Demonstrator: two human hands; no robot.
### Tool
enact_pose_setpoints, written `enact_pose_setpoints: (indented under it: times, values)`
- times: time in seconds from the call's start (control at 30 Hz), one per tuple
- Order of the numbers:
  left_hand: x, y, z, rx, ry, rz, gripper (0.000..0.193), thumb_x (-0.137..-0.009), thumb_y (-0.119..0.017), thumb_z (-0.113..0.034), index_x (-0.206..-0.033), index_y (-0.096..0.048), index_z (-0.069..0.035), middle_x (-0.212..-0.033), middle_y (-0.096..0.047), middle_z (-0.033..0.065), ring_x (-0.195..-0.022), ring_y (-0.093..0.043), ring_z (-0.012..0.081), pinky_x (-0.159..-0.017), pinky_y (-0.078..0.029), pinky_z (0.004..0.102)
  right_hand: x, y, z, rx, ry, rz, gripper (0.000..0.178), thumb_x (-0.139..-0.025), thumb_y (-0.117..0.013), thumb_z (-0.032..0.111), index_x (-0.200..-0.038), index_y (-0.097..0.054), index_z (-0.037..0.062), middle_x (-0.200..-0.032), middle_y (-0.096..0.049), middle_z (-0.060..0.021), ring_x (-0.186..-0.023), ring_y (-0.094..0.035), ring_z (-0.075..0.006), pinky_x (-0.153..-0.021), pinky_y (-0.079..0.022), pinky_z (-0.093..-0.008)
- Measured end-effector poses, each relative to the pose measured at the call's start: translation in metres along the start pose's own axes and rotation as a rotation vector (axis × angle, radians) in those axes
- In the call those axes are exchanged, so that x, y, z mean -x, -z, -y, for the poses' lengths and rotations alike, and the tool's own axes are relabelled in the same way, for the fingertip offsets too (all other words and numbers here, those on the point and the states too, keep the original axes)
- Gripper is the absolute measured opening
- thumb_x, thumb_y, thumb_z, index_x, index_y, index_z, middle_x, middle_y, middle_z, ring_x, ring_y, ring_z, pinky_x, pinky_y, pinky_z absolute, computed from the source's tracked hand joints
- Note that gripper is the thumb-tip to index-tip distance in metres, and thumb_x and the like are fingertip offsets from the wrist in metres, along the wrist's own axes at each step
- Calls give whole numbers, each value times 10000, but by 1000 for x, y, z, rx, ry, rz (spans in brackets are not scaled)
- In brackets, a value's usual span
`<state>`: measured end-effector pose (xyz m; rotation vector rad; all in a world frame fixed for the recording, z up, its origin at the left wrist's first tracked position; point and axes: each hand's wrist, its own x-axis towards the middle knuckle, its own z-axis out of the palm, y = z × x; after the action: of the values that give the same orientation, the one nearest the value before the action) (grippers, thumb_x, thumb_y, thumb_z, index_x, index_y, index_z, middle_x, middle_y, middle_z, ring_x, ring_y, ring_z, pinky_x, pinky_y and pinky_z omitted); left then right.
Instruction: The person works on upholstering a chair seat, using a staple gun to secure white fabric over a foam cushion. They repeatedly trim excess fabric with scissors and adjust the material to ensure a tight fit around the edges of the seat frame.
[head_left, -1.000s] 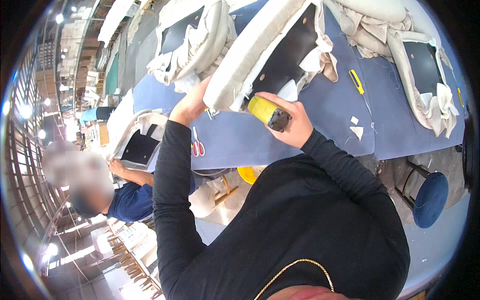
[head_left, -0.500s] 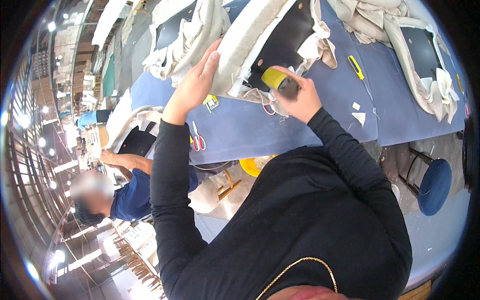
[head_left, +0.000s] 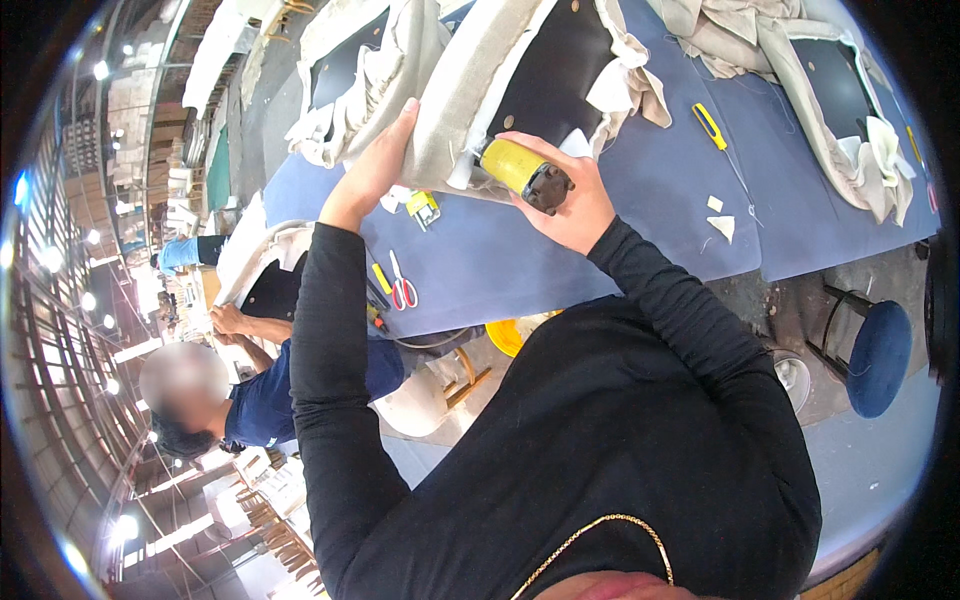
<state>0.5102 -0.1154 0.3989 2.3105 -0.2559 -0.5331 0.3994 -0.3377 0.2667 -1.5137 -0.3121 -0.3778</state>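
Note:
My right hand is wrapped round a yellow pneumatic staple gun with a dark end cap. The gun lies over the near edge of an upholstered panel, close to its left corner; its nose is hidden. The panel has a black back board, with beige fabric and white lining round its rim and a loose fabric flap on the right. My left hand grips the panel's left side, thumb side up, its other fingers mostly hidden.
Red-handled scissors and a yellow-and-white pack lie on the blue-grey table. A yellow-handled screwdriver and fabric scraps are on the right. More upholstered panels lie about. A co-worker works at left; a blue stool stands right.
The staple gun and my right hand have moved left and slightly down, to the panel's near left corner. My left hand has slid a little left and down, along with the panel's side.

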Motion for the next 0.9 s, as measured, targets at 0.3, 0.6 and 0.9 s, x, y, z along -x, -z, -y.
enact_pose_setpoints:
  times: [0.3,0.6,0.9]
  values:
    - [20,-12,12,-513,-370,-134,774,-1085,-675,-197,-1755,-292,-135,-1647,-505,298,-1536,-480,471,-1242,-421,476,-3,-15,-11,23,-159,60,622,-879,-811,3,-1479,-665,83,-1313,-795,-137,-1192,-788,-251,-1039,-592,-341]
    - [29,-21,18,-501,-439,-233,938,-951,-805,-157,-1743,-323,-294,-1404,-654,270,-1269,-660,503,-1069,-551,517,-6,-20,7,-12,58,11,598,-865,-812,-14,-1446,-681,37,-1350,-785,-144,-1224,-780,-254,-1050,-583,-343]
    - [34,-23,10,-511,-317,-192,981,-899,-761,-49,-1752,-314,-237,-1516,-614,281,-1386,-606,497,-1156,-506,504,-6,-23,13,12,40,65,648,-839,-807,-22,-1466,-652,31,-1322,-787,-160,-1201,-784,-309,-1052,-586,-365]
